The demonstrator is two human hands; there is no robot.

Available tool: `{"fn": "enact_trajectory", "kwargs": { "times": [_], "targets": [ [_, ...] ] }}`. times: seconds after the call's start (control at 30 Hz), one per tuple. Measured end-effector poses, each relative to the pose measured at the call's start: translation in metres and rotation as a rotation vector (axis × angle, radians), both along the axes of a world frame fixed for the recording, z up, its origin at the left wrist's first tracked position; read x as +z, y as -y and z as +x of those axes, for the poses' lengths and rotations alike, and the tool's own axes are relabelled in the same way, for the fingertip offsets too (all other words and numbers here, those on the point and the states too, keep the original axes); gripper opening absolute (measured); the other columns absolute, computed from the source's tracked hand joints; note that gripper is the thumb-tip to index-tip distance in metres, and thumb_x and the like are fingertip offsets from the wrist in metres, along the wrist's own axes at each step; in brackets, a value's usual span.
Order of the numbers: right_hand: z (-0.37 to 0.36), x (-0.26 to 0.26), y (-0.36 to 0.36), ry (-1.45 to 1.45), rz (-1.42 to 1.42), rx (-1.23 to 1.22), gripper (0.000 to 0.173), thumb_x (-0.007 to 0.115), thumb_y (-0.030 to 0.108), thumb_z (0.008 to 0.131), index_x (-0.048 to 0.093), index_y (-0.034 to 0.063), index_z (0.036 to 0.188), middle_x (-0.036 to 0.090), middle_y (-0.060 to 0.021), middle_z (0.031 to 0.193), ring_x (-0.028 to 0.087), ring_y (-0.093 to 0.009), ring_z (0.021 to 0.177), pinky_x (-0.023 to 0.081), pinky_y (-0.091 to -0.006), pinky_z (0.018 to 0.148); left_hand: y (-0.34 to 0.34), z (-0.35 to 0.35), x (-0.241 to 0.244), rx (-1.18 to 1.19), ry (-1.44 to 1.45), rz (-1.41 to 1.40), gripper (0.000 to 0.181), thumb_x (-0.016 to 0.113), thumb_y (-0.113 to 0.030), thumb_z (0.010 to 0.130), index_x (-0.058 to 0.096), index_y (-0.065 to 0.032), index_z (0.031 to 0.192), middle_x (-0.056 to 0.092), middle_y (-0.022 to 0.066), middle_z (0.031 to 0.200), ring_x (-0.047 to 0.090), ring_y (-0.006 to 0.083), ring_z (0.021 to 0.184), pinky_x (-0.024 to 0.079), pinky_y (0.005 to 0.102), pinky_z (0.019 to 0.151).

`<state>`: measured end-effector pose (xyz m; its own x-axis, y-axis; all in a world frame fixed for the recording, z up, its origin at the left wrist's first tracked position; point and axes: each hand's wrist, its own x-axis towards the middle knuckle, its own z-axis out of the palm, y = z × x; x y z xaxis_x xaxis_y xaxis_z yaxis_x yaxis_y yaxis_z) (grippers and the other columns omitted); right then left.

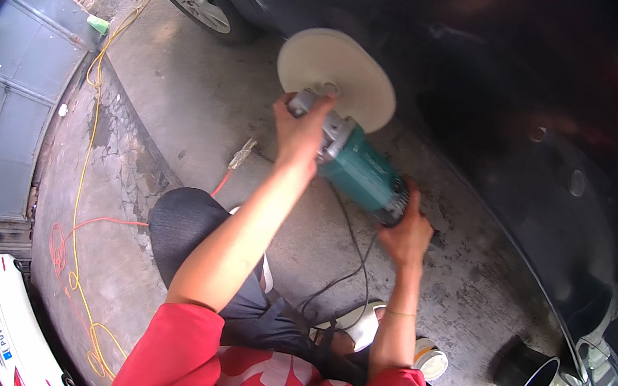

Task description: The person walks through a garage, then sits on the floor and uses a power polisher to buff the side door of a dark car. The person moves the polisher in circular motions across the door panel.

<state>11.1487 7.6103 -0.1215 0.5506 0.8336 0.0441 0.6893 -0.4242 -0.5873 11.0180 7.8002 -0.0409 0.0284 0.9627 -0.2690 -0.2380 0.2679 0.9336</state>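
Observation:
Both my hands grip a teal electric polisher [367, 171] held in front of the dark body panel [474, 97] of a car. My left hand [299, 139] wraps the metal gear head at its front. At the rear end of the motor housing, my right hand [410, 233] is closed around the tool. A large, pale round polishing pad [341, 62] sits on the head, its surface slightly blurred. It overlaps the car's side in view; whether it touches the paint I cannot tell. A black power cord [362, 253] hangs beneath the tool onto the concrete.
A wrapped cord connector [242, 154] joins an orange cord [106, 219] on the floor. Along the left runs a yellow cord [94, 124], near a grey metal gate [5, 118] and a parked white car [13, 324]. A black bucket [522, 376] and white tub [430, 359] stand lower right.

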Motion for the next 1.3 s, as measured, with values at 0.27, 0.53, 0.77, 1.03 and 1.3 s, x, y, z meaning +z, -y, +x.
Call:
{"fn": "enact_trajectory", "kwargs": {
  "times": [0.27,0.53,0.77,1.03,1.3],
  "targets": [
    [-0.060,0.002,-0.065,-0.157,-0.086,0.058,0.085,0.072,0.017,0.071,0.035,0.0240,0.148,0.072,-0.0223,0.087,0.070,-0.045,0.084,0.056,-0.0532,0.074,-0.072,-0.047,-0.006,0.065,-0.213,0.050,0.090,0.087,-0.028,0.077,0.037,0.0009,0.145,0.054,0.0207,0.133,0.058,0.0280,0.117,0.049,0.0403,0.096],
    [-0.059,0.016,-0.093,-0.237,0.300,0.014,0.090,0.077,0.013,0.066,0.037,0.0201,0.146,0.071,-0.0205,0.108,0.068,-0.043,0.099,0.055,-0.0483,0.087,-0.029,-0.045,0.081,0.047,-0.233,0.509,0.084,0.087,-0.030,0.080,0.042,0.0004,0.144,0.058,0.0188,0.129,0.060,0.0247,0.112,0.050,0.0357,0.093],
    [-0.077,0.004,-0.114,-0.433,0.649,-0.074,0.093,0.080,0.012,0.064,0.037,0.0165,0.147,0.065,-0.0179,0.125,0.066,-0.042,0.105,0.054,-0.0480,0.092,0.013,-0.031,0.116,-0.010,-0.437,0.934,0.071,0.082,-0.008,0.084,0.044,-0.0019,0.143,0.063,0.0128,0.115,0.063,0.0145,0.096,0.053,0.0275,0.083],
    [-0.079,-0.038,-0.105,-0.298,0.249,-0.019,0.096,0.079,0.016,0.067,0.032,0.0204,0.150,0.069,-0.0189,0.117,0.067,-0.043,0.103,0.054,-0.0495,0.091,-0.046,-0.046,0.033,0.097,-0.682,0.585,0.070,0.084,-0.026,0.080,0.051,-0.0032,0.138,0.065,0.0146,0.119,0.064,0.0213,0.105,0.051,0.0339,0.091],
    [-0.085,-0.049,-0.089,-0.378,0.262,-0.067,0.096,0.078,0.014,0.066,0.032,0.0185,0.150,0.069,-0.0201,0.115,0.067,-0.044,0.104,0.054,-0.0488,0.092,-0.029,-0.045,0.035,-0.038,-0.658,0.577,0.073,0.086,-0.023,0.078,0.052,-0.0029,0.138,0.061,0.0175,0.128,0.062,0.0251,0.113,0.050,0.0367,0.095]
  ]
}}
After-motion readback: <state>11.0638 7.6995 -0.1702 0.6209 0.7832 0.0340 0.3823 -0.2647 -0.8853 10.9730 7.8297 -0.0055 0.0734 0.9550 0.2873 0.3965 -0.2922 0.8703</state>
